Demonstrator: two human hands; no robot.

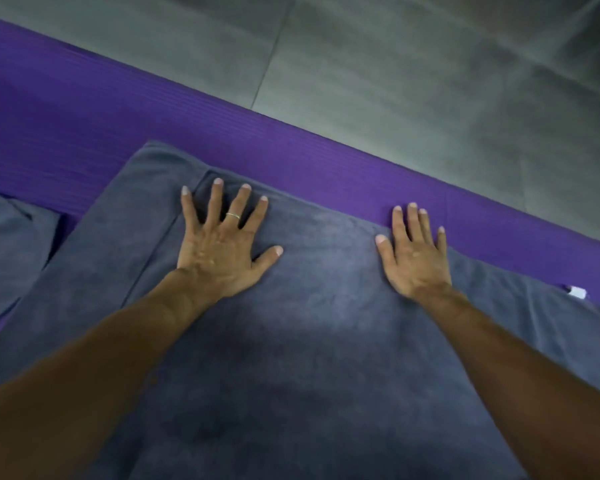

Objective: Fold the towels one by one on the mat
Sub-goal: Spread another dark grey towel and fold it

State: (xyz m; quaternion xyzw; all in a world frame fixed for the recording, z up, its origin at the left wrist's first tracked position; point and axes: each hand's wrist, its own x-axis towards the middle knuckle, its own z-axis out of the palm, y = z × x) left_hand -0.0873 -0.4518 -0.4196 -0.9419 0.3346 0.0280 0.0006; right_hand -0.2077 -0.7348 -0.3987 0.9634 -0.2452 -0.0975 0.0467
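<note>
A grey towel [326, 306] lies spread on the purple mat [84, 133], with one layer folded over another; the lower layer shows along its left side. My left hand [222, 244] presses flat on the upper layer near its far left corner, fingers spread, a ring on one finger. My right hand [414, 254] lies flat on the towel's far edge, fingertips reaching the mat. A small white tag [577, 292] sticks out at the towel's right edge.
Another grey towel [11, 244] lies on the mat at the left edge of view. Beyond the mat's far edge is grey tiled floor [430, 81].
</note>
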